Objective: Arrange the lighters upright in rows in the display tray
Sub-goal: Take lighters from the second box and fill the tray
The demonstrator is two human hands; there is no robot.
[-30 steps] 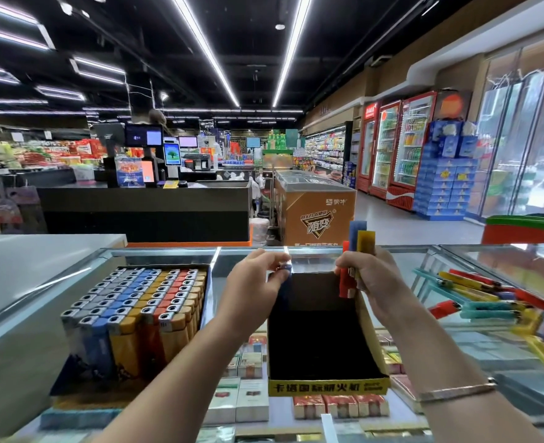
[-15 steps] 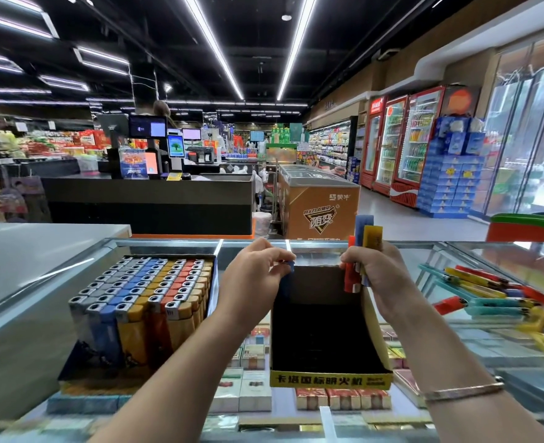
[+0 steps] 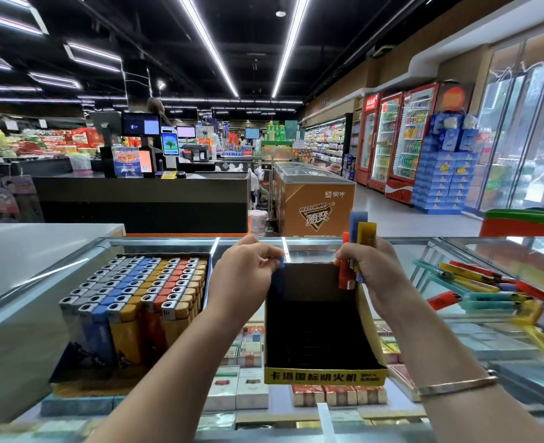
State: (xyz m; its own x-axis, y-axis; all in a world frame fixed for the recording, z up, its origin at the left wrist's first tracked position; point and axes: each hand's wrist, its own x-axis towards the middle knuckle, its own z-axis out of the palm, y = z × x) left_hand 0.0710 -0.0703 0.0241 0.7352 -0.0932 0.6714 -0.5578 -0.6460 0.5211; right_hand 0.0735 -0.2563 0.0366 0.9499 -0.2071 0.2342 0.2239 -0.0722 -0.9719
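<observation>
A black display tray (image 3: 325,375) with a yellow front strip stands on the glass counter, its inside dark and bare. My left hand (image 3: 243,278) pinches a blue lighter (image 3: 278,276) at the tray's far left corner. My right hand (image 3: 371,266) grips a bunch of lighters (image 3: 358,247), red, blue and yellow, upright over the tray's far right corner. Loose lighters (image 3: 485,289) lie scattered on the glass to the right.
A full tray of upright lighters (image 3: 136,302) in grey, blue, yellow and red rows sits to the left. Cigarette packs (image 3: 241,391) show under the glass counter. A white counter (image 3: 24,247) adjoins at far left. Checkout desks, a freezer and drink fridges stand beyond.
Both hands stay at the tray's far edge, with the left hand's blue lighter sunk a little lower into the corner. The view has tilted slightly.
</observation>
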